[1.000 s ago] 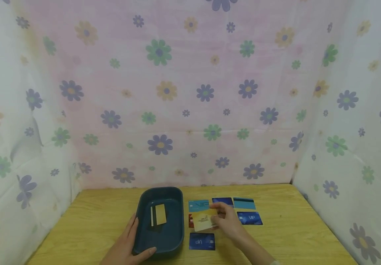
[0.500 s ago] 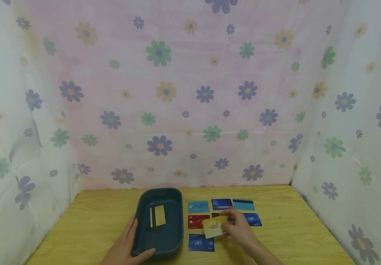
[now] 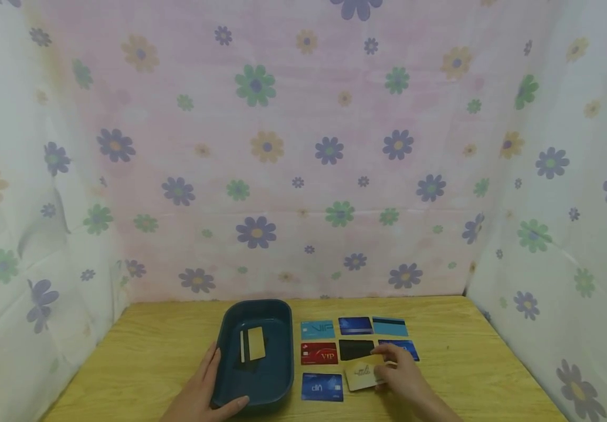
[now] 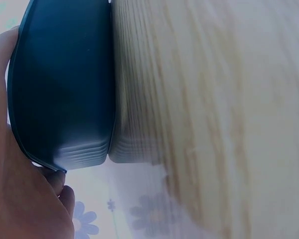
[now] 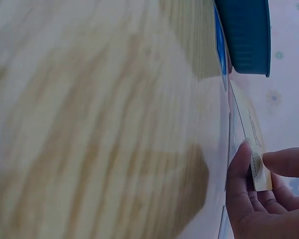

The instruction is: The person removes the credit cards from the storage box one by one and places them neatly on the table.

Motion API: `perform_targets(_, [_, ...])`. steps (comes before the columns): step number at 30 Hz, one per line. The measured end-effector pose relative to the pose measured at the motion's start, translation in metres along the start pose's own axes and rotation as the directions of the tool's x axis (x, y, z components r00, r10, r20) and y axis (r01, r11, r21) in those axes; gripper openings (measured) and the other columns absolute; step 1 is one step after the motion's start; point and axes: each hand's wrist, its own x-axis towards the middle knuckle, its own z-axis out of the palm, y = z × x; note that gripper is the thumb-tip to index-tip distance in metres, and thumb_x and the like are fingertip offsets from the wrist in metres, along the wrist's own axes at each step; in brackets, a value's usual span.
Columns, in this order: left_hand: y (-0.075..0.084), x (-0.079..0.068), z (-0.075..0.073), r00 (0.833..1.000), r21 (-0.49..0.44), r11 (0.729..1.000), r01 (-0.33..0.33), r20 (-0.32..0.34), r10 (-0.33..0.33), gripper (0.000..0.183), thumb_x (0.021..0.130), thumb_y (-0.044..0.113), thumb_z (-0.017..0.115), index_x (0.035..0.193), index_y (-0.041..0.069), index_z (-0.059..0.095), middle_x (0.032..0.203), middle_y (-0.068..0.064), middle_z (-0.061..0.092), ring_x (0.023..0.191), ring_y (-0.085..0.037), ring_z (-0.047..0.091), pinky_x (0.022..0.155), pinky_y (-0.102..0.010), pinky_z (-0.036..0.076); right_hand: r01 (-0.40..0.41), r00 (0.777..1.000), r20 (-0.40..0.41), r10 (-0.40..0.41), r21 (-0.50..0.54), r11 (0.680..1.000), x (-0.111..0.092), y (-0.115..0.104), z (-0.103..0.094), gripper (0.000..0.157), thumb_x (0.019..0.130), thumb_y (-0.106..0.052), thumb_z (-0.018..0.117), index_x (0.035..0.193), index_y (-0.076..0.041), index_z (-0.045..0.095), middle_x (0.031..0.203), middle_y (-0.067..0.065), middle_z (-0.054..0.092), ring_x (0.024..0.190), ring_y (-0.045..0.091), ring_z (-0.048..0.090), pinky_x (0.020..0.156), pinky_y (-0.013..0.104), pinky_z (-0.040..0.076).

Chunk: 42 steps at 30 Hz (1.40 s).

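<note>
My right hand (image 3: pixel 404 375) pinches a gold card (image 3: pixel 362 373) between thumb and fingers, just in front of a black card (image 3: pixel 356 350). In the right wrist view the held card (image 5: pixel 250 130) is tilted, its lower edge close over the table. My left hand (image 3: pixel 201 384) holds the dark teal tray (image 3: pixel 289 351) at its near left corner, thumb at the near rim and fingers along the left side. Inside the tray lies another gold card (image 3: pixel 255 343) with a dark stripe. From the left wrist view, the tray wall (image 4: pixel 65 84) stands on the table beside that hand.
Flat on the wooden table (image 3: pixel 472 363), right of the tray, lie a light blue VIP card (image 3: pixel 317 330), a red VIP card (image 3: pixel 319 353), several blue cards, such as one at the front (image 3: pixel 322 387), and a striped blue card (image 3: pixel 390 326). Flowered cloth (image 3: pixel 303 176) surrounds the table.
My right hand has carried the gold card rightward and toward the front, uncovering the red and black cards. The left hand and the tray stay in place.
</note>
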Motion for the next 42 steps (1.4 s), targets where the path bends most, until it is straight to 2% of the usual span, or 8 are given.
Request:
perform_targets(7, [-0.0018,0.0003,0.0005,1.000,0.009,1.000,-0.015,-0.011,0.015,0.116,0.086,0.065,0.070,0.159,-0.009,0.018,0.169,-0.025,0.008,0.140,-0.058,0.037,0.100,-0.069,0.046,-0.017,0.999,0.026,0.017,-0.021,1.000,-0.0020,0.0057,-0.0048,0.039,0.089,0.009,0.060,0.127,0.015,0.055,0.113,0.022,0.054,0.083,0.022,0.061,0.067,0.044,0.062])
perform_targets(10, [-0.0020,0.0005,0.0014,1.000,0.015,1.000,-0.015,-0.014,0.015,0.116,0.086,0.065,0.070,0.159,-0.008,0.018,0.168,-0.025,0.008,0.139,-0.058,0.037,0.099,-0.069,0.046,0.048,0.999,0.034,-0.043,-0.163,0.985,-0.0012,0.0072,-0.0056,0.035,0.089,0.004,0.066,0.122,0.012,0.060,0.110,0.016,0.059,0.085,0.021,0.059,0.068,0.041,0.060])
perform_targets(12, [-0.0017,0.0005,0.0019,1.000,0.012,1.000,-0.011,-0.013,0.011,0.116,0.086,0.065,0.070,0.159,-0.008,0.018,0.168,-0.025,0.008,0.140,-0.058,0.037,0.100,-0.069,0.045,0.112,0.994,0.046,-0.104,-0.280,0.953,-0.0011,0.0078,-0.0062,0.031,0.088,0.001,0.071,0.117,0.009,0.063,0.103,0.012,0.060,0.083,0.020,0.056,0.068,0.035,0.055])
perform_targets(14, [-0.0013,0.0004,0.0020,1.000,0.007,1.000,-0.006,-0.011,0.006,0.117,0.086,0.065,0.070,0.160,-0.008,0.017,0.168,-0.025,0.008,0.139,-0.058,0.037,0.100,-0.069,0.045,0.185,0.983,0.065,-0.173,-0.391,0.901,-0.0015,0.0072,-0.0068,0.029,0.087,-0.003,0.074,0.112,0.006,0.065,0.095,0.007,0.062,0.079,0.016,0.053,0.068,0.030,0.048])
perform_targets(18, [-0.0002,0.0002,0.0014,1.000,-0.002,1.000,0.001,-0.006,-0.001,0.117,0.086,0.065,0.070,0.159,-0.009,0.018,0.168,-0.026,0.008,0.139,-0.059,0.037,0.100,-0.069,0.045,0.263,0.965,0.112,-0.239,-0.465,0.845,-0.0025,0.0055,-0.0068,0.026,0.086,-0.006,0.076,0.106,0.006,0.066,0.075,0.001,0.052,0.065,0.011,0.046,0.060,0.027,0.040])
perform_targets(21, [0.0003,0.0002,0.0006,1.000,-0.003,1.000,0.001,-0.004,-0.001,0.116,0.086,0.064,0.071,0.159,-0.009,0.018,0.168,-0.026,0.009,0.139,-0.059,0.037,0.100,-0.069,0.045,0.267,0.964,0.121,-0.238,-0.501,0.823,-0.0019,0.0042,-0.0064,0.024,0.086,-0.007,0.077,0.103,0.005,0.066,0.071,0.000,0.049,0.063,0.012,0.043,0.057,0.027,0.036])
perform_targets(31, [0.0002,-0.0023,-0.0007,1.000,0.003,1.000,0.006,0.008,-0.006,0.115,0.086,0.062,0.071,0.158,-0.010,0.019,0.168,-0.028,0.008,0.137,-0.060,0.038,0.098,-0.070,0.046,0.193,0.981,0.096,-0.169,-0.564,0.803,0.0015,0.0058,-0.0034,0.023,0.086,-0.007,0.079,0.103,0.002,0.068,0.079,0.003,0.050,0.075,0.020,0.045,0.062,0.030,0.037])
perform_targets(42, [0.0003,-0.0016,-0.0003,1.000,0.003,1.000,0.011,0.014,-0.012,0.116,0.087,0.064,0.070,0.160,-0.008,0.017,0.169,-0.026,0.006,0.140,-0.060,0.035,0.100,-0.070,0.045,0.247,0.969,0.147,-0.199,-0.543,0.803,0.0032,0.0076,-0.0069,0.022,0.085,-0.008,0.079,0.100,0.002,0.067,0.085,0.005,0.050,0.079,0.020,0.043,0.064,0.028,0.038])
